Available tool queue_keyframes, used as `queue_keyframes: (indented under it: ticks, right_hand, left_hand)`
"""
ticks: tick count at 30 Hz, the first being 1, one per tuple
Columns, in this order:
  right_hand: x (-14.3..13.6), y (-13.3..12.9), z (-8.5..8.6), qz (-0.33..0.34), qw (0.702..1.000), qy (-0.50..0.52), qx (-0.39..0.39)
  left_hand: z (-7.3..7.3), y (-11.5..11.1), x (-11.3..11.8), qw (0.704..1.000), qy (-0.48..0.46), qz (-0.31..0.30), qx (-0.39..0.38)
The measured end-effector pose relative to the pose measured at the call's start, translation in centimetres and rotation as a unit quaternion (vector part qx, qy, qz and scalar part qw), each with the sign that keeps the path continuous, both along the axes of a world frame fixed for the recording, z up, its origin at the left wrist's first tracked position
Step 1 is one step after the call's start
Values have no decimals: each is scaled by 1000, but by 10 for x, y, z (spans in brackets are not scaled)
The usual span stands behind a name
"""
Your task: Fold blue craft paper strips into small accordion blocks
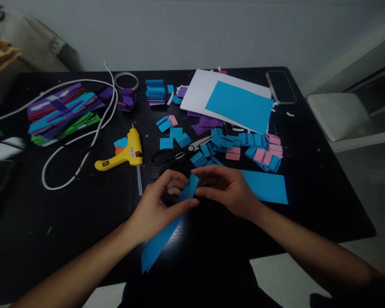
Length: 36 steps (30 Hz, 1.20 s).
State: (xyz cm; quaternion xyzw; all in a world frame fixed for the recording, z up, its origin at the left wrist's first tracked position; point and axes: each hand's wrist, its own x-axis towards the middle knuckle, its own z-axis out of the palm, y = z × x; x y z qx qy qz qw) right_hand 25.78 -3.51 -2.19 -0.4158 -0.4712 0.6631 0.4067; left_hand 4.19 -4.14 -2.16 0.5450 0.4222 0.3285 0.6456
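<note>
A long blue paper strip runs slantwise from the table's front edge up between my hands. My left hand holds it, with the thumb on one side and curled fingers behind. The thumb and fingertips of my right hand are at the strip's upper end. A wider blue paper piece lies flat, partly behind my right hand. Black-handled scissors rest just beyond my hands, beside small folded blue pieces and pink ones.
On the black table are a yellow glue gun, a looped white cable, bundled coloured paper, a tape roll, white sheets under a blue sheet, and a phone.
</note>
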Motion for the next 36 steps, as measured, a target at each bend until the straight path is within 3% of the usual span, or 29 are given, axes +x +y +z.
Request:
queue_keyframes:
  ticks: [6, 12, 16, 22, 29, 36]
  right_hand:
    - [0, -1, 2, -1, 1000, -11, -4]
    - [2, -1, 5, 13, 999, -28, 18]
    - [7, 2, 6, 43, 998, -44, 30]
    - [15, 7, 8, 105, 984, -108, 92]
    - [18, 12, 6, 95, 970, -139, 179]
    - [19, 14, 6, 15, 967, -148, 207]
  left_hand:
    - [0, 0, 0, 1000, -19, -10, -10]
    - [-1, 0, -1, 998, 59, 2, 20]
    - [1, 2, -2, 989, 131, -21, 68]
    - [10, 5, -4, 987, 124, -43, 93]
    - [12, 5, -5, 990, 108, -64, 61]
    - [14, 8, -7, 980, 169, -64, 85]
